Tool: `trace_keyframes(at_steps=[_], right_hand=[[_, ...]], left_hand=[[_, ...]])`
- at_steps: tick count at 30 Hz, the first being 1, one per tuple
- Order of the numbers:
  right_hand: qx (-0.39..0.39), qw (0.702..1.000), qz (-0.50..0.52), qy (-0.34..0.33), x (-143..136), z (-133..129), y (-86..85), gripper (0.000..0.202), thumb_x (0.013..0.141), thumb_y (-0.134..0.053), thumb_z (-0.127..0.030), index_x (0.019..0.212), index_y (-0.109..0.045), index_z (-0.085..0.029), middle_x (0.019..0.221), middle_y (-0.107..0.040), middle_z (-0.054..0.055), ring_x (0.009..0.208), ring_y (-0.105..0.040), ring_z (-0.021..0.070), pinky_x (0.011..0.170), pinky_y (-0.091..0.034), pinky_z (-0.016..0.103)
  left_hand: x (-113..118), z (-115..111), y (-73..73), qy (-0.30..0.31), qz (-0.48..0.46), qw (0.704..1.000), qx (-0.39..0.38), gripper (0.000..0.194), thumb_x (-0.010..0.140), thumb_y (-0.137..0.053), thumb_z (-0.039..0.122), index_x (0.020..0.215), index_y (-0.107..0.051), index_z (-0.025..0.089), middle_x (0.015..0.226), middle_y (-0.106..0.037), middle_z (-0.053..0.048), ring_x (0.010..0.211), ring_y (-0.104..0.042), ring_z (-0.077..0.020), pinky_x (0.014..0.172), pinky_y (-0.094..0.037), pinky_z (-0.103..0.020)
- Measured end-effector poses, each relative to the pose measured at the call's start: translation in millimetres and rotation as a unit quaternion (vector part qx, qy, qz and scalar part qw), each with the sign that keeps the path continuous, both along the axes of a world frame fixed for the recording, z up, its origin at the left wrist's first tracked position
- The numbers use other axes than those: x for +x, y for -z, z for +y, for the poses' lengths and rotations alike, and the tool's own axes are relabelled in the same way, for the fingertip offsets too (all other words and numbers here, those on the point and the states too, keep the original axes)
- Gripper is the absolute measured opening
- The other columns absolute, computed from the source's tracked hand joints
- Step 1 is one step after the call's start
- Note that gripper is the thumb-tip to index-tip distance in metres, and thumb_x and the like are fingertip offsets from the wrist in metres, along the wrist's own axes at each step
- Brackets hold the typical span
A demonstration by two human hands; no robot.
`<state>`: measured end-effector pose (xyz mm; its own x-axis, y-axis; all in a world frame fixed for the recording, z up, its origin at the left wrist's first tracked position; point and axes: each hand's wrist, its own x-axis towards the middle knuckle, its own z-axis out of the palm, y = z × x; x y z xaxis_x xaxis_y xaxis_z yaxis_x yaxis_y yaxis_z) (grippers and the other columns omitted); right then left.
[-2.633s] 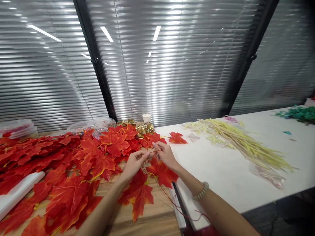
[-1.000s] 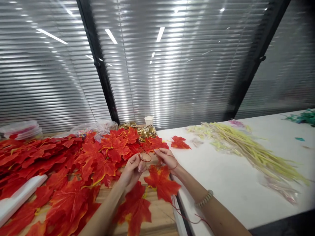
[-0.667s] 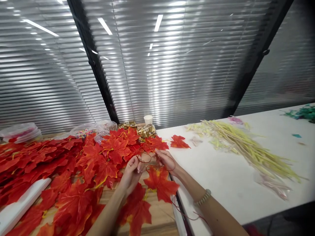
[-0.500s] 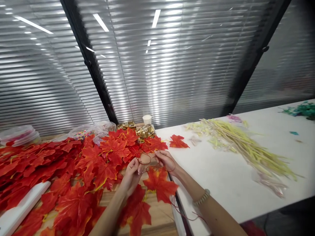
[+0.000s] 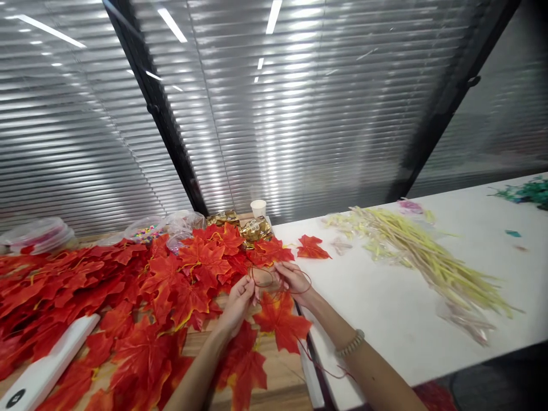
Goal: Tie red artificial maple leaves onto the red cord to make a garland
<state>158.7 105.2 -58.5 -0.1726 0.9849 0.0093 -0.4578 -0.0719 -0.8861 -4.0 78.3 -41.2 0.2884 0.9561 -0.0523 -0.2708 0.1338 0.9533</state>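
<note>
A white table (image 5: 363, 308) stretches below the blinds (image 5: 299, 142), with a heap of red leaves (image 5: 85, 285) to its left. Behind the heap, clear tubs (image 5: 40, 234) hold something reddish; a smaller clear container (image 5: 143, 220) carries coloured beads (image 5: 148, 233). The left hand (image 5: 238, 301) and right hand (image 5: 297, 282) both pinch at the fingertips. Beyond stands an upright white cup (image 5: 258, 209), contents hidden. Thinnest, a red cord (image 5: 317, 365) loops between both hands, in their grasp.

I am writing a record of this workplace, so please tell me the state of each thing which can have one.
Red cord: slack, looped
Left hand: closed on red cord
Right hand: closed on red cord
Red leaves: mostly heaped, overlapping
White cup: upright
Yellow stems: lying, loosely bundled
Blinds: lowered
Gold packets: whether sealed, unclear
</note>
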Motion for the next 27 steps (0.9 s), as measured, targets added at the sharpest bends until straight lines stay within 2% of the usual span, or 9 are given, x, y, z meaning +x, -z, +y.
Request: trace_keyframes(at_steps=[3, 10, 15, 17, 20, 22, 25, 27], right_hand=[[-0.014, 1.000, 0.004, 0.021, -0.1, -0.3, 1.0, 0.032, 0.065, -0.065, -0.047, 0.068, -0.061, -0.015, 0.050, -0.049, -0.004, 0.037, -0.030, 0.0038, 0.038, -0.018, 0.021], [-0.015, 1.000, -0.001, 0.023, -2.4, -3.9, -0.6, 0.026, 0.061, -0.071, -0.039, 0.064, -0.060, -0.016, 0.057, -0.054, -0.002, 0.049, -0.046, 0.0081, 0.045, -0.032, 0.020], [-0.018, 1.000, -0.016, 0.015, -0.2, -3.7, 2.1, 0.027, 0.066, -0.067, -0.042, 0.070, -0.062, -0.016, 0.054, -0.052, -0.003, 0.040, -0.038, 0.0057, 0.037, -0.025, 0.019], [-0.010, 1.000, -0.023, 0.003, 0.4, -4.0, 2.9, 0.030, 0.068, -0.064, -0.044, 0.075, -0.063, -0.015, 0.053, -0.052, -0.002, 0.038, -0.037, 0.0053, 0.036, -0.023, 0.019], [-0.010, 1.000, -0.026, 0.003, 0.3, -4.6, 3.7, 0.034, 0.069, -0.062, -0.048, 0.076, -0.063, -0.014, 0.050, -0.053, -0.002, 0.038, -0.038, 0.0057, 0.035, -0.023, 0.019], [-0.012, 1.000, -0.029, 0.003, -0.6, -4.7, 4.8, 0.035, 0.070, -0.061, -0.049, 0.076, -0.063, -0.015, 0.049, -0.052, -0.002, 0.036, -0.037, 0.0057, 0.035, -0.023, 0.019], [-0.009, 0.999, -0.040, -0.007, -2.0, -4.4, 6.4, 0.034, 0.071, -0.061, -0.049, 0.073, -0.060, -0.015, 0.047, -0.052, -0.003, 0.036, -0.036, 0.0053, 0.035, -0.022, 0.019], [-0.007, 0.999, -0.048, -0.013, -2.0, -3.9, 6.7, 0.034, 0.070, -0.061, -0.049, 0.068, -0.058, -0.016, 0.046, -0.052, -0.003, 0.035, -0.035, 0.0047, 0.035, -0.021, 0.019]], left_hand=[[-0.3, 0.9, -2.2, -0.021, -0.013, 1.000, -0.009, 0.030, 0.072, -0.064, 0.041, 0.079, -0.049, 0.016, 0.060, -0.052, 0.003, 0.049, -0.043, -0.0069, 0.051, -0.034, -0.019], [-5.1, 6.2, -3.1, -0.064, -0.006, 0.997, -0.042, 0.041, 0.064, -0.068, 0.042, 0.090, -0.054, 0.015, 0.068, -0.062, -0.001, 0.043, -0.045, -0.0067, 0.045, -0.039, -0.021], [-6.2, 6.5, -3.7, -0.103, 0.018, 0.994, -0.034, 0.047, 0.065, -0.068, 0.041, 0.102, -0.057, 0.014, 0.094, -0.066, -0.009, 0.033, -0.036, -0.0020, 0.036, -0.030, -0.019], [-5.6, 5.3, -5.8, -0.104, 0.000, 0.994, -0.032, 0.048, 0.067, -0.066, 0.043, 0.105, -0.057, 0.014, 0.103, -0.064, -0.011, 0.034, -0.036, -0.0019, 0.036, -0.031, -0.020], [-4.6, 3.3, -9.1, -0.106, -0.028, 0.994, -0.027, 0.047, 0.072, -0.057, 0.051, 0.102, -0.059, 0.015, 0.104, -0.063, -0.012, 0.038, -0.042, -0.0040, 0.042, -0.038, -0.022], [-4.2, 2.6, -9.2, -0.117, -0.018, 0.993, -0.019, 0.047, 0.074, -0.053, 0.055, 0.095, -0.062, 0.013, 0.092, -0.066, -0.009, 0.045, -0.049, -0.0073, 0.051, -0.043, -0.024], [-3.3, 2.8, -4.9, -0.136, 0.025, 0.990, 0.025, 0.040, 0.073, -0.057, 0.050, 0.083, -0.066, 0.012, 0.074, -0.066, -0.006, 0.062, -0.058, -0.0135, 0.069, -0.045, -0.027], [-2.1, 3.2, -0.4, -0.144, 0.050, 0.987, 0.051, 0.036, 0.072, -0.060, 0.046, 0.081, -0.067, 0.012, 0.072, -0.066, -0.006, 0.069, -0.060, -0.0160, 0.078, -0.044, -0.029]])
